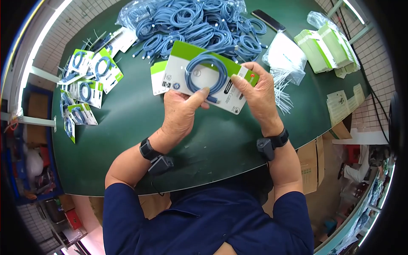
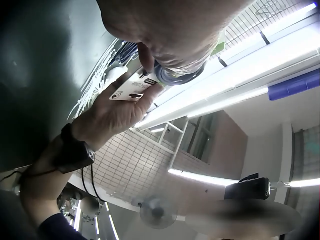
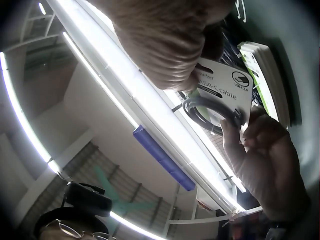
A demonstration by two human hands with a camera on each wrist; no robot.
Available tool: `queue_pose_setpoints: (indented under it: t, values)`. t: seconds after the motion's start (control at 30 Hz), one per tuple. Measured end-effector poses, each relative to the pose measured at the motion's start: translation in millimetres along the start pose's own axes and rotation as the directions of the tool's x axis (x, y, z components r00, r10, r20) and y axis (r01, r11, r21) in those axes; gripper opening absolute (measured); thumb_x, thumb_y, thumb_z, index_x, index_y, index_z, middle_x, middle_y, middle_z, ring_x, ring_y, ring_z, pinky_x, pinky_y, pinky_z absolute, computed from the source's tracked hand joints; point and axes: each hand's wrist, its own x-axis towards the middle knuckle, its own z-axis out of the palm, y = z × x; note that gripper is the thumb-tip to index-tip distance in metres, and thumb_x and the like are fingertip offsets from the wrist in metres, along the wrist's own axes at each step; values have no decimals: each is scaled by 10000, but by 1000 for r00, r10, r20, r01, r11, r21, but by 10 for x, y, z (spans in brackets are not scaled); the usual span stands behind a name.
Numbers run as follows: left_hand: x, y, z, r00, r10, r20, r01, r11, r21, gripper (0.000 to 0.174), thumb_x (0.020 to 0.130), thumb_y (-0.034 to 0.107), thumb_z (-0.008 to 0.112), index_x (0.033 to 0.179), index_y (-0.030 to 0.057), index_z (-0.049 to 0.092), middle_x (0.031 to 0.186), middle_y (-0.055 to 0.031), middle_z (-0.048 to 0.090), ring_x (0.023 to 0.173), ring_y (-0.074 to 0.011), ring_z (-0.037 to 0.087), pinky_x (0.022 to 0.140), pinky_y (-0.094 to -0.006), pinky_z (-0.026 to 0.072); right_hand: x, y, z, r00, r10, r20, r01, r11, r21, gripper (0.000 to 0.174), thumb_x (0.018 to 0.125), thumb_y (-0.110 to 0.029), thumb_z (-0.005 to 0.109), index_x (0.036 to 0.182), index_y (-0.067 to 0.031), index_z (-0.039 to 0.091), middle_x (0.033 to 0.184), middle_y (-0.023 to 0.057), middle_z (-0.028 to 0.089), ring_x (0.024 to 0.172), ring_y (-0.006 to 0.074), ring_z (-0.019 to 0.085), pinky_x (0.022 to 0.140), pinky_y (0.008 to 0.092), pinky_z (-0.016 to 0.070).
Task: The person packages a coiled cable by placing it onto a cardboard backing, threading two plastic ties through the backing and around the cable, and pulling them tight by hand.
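Both hands hold up a green-and-white cable packaging card (image 1: 176, 70) over the table, tilted down to the right. A coiled blue-grey USB-C cable (image 1: 222, 77) lies against its printed face. My left hand (image 1: 180, 111) pinches the lower edge, its thumb pressing on the bottom of the coil near the plug. My right hand (image 1: 260, 95) grips the right end, thumb on the front and fingers behind. In the right wrist view, the words "USB-C cable" show on the card (image 3: 240, 97) beside the coil (image 3: 210, 107). Behind it lies a stack of similar cards (image 1: 158, 77), partly hidden.
A large heap of coiled cables (image 1: 187, 21) covers the table's back. Carded cables (image 1: 85, 91) are piled at the left. White cable ties (image 1: 280, 91) spill from a plastic bag (image 1: 289, 51) at the right, near more card stacks (image 1: 314, 53). A dark flat object (image 1: 268, 20) lies behind.
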Motion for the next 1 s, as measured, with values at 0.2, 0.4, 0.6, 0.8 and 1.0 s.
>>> queue_pose_setpoints:
  t: [0.2,0.4,0.6,0.8,1.0]
  values:
    - [111,37,-96,994,-101,49,103,994,-29,353,944,97,784,1250,-24,656,1137,-107,726,952,-170,725,766,-291,615,47,-31,-72,998,-61,-17,60,996,-65,199,971,-141,784,1098,-22,688,872,5,726,783,59,678,697,224,543]
    - [207,525,-171,830,538,148,-523,657,542,459,886,142,821,1301,25,666,1253,-142,669,1165,-254,654,996,-414,537,37,-99,-165,992,-105,63,112,985,-133,227,952,-157,803,1099,-21,696,872,8,729,793,62,674,703,237,541]
    - [69,775,-127,671,397,626,-641,-116,759,518,821,181,838,1299,65,676,1176,-134,681,1082,-331,673,968,-459,530,26,-68,-107,955,-112,276,192,940,-282,238,904,-143,833,1064,-19,710,873,33,732,762,102,684,700,268,546]
    - [-61,540,-315,762,184,621,-615,-94,783,496,807,180,833,1266,69,682,1005,-93,694,911,-312,688,808,-429,536,-22,-139,76,901,-322,290,407,857,-315,247,836,-115,870,1028,-18,748,968,81,741,828,173,696,678,290,540]
    - [-157,389,-319,762,237,602,-603,-79,794,468,813,148,827,1252,68,687,971,-95,696,883,-305,693,758,-419,545,-94,-89,226,779,-550,301,626,702,-340,252,805,-79,884,1028,-39,773,993,82,740,858,215,683,683,313,548]
